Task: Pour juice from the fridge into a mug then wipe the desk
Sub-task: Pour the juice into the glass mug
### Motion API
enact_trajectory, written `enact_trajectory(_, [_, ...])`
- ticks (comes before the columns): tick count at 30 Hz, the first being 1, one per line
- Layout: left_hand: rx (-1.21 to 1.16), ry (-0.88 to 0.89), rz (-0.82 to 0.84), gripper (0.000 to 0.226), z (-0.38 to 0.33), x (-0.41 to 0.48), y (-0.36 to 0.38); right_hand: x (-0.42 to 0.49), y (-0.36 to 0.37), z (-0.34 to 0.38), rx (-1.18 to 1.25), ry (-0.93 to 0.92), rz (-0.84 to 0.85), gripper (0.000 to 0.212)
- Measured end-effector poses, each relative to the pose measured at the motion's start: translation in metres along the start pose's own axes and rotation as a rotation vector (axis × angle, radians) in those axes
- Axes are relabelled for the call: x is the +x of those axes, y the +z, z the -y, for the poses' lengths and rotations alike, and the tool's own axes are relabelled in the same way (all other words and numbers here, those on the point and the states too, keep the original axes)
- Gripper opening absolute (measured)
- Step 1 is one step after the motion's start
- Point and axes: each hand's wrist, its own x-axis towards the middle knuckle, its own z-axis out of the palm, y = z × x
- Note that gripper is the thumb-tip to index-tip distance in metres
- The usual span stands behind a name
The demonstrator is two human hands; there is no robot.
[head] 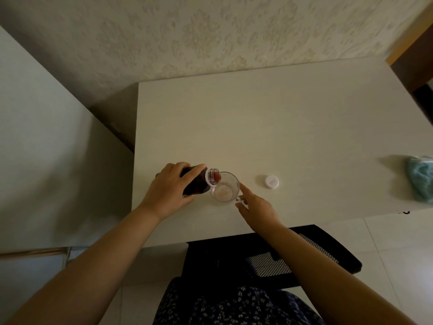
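On the white desk (269, 118) stands a clear glass mug (225, 186), near the front edge. My left hand (168, 186) grips a bottle of dark red juice (199, 181), uncapped and tipped on its side with its mouth over the mug's rim. Red juice shows at the bottle's mouth; the mug's bottom looks pale. My right hand (256, 205) holds the mug's handle at its right side, forefinger stretched along the glass. The bottle's white cap (271, 181) lies on the desk to the right of the mug.
A light blue cloth (421, 179) lies crumpled at the desk's right edge. A black mesh chair (269, 254) stands under the desk's front edge. A white surface (46, 137) rises left of the desk. Patterned wall behind.
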Motion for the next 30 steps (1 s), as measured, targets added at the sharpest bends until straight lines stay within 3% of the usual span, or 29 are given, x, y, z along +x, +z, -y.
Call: enact_trajectory(30, [0.134,0.041,0.007,0.090,-0.0057,0.0000,-0.0089,0.0015,0.0013,-0.0039,-0.077,-0.038,-0.016,0.061])
